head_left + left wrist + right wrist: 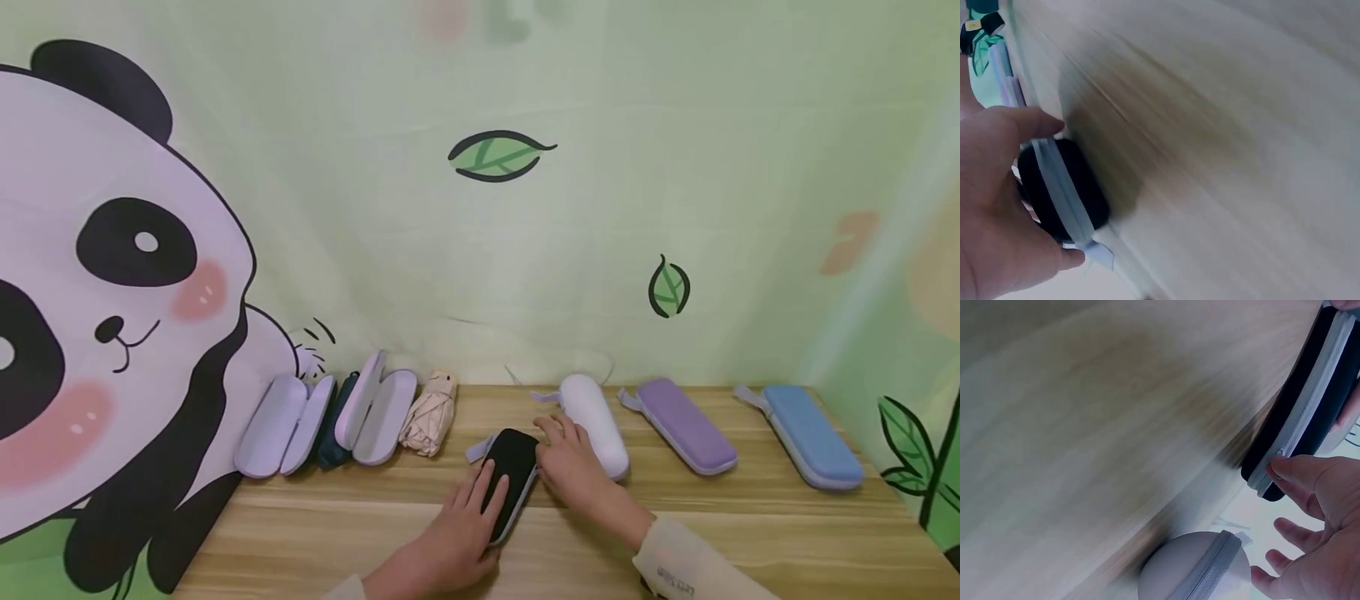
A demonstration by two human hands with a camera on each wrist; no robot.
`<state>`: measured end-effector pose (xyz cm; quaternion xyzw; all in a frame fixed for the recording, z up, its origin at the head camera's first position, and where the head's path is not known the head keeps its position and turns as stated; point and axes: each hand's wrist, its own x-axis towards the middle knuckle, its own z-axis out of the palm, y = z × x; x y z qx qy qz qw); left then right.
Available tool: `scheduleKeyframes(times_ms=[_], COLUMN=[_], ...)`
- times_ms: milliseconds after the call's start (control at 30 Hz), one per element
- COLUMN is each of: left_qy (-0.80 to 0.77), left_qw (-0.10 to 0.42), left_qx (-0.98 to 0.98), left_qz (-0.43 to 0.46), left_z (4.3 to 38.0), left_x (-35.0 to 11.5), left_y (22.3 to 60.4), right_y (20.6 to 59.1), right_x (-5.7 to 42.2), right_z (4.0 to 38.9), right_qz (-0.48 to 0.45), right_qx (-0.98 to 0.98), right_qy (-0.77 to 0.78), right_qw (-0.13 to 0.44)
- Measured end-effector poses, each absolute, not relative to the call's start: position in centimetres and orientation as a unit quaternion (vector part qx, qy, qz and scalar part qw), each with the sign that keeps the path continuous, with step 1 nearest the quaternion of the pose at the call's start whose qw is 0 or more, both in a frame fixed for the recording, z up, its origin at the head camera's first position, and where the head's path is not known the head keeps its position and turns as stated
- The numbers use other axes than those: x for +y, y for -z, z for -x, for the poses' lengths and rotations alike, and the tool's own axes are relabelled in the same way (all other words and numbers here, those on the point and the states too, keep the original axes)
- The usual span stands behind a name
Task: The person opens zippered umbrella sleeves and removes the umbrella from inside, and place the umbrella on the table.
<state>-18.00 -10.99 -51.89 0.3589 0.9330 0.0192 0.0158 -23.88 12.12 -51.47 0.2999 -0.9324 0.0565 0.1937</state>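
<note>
A black zippered case with a grey zipper band lies on the wooden table, tilted slightly to the right. My left hand grips its near end, with fingers over the top and the thumb at the side, as the left wrist view also shows. At the far right side of the case, my right hand pinches the small zipper pull between thumb and index finger. Its other fingers are spread apart, close to a white zippered case. Along the part of the zipper that shows, the black case looks closed.
To the right lie a purple case and a blue case. At the left stand two opened lilac cases, a dark folded item and a beige folded umbrella. A printed panda curtain hangs behind the table.
</note>
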Motion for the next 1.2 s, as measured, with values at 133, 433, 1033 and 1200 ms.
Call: scheduleKeyframes(times_ms=[133, 433, 1033, 1200], left_qy=[0.036, -0.012, -0.045, -0.05], left_qw=[-0.012, -0.017, -0.033, -0.024], left_qx=[0.904, 0.862, 0.864, 0.864], left_qz=[-0.425, -0.507, -0.501, -0.5], left_z=[19.2, 21.2, 21.5, 21.6], left_x=[-11.8, -12.5, -11.9, -11.9], left_y=[51.9, 52.6, 52.5, 52.7], right_y=[51.4, 52.2, 51.7, 52.2], right_x=[12.2, 12.1, 11.9, 11.6], right_z=[24.0, 23.6, 24.0, 23.8], right_qz=[-0.297, -0.304, -0.307, -0.313], right_qx=[-0.937, -0.935, -0.932, -0.931], right_qy=[-0.07, -0.109, -0.067, -0.033], right_qw=[0.173, 0.149, 0.181, 0.184])
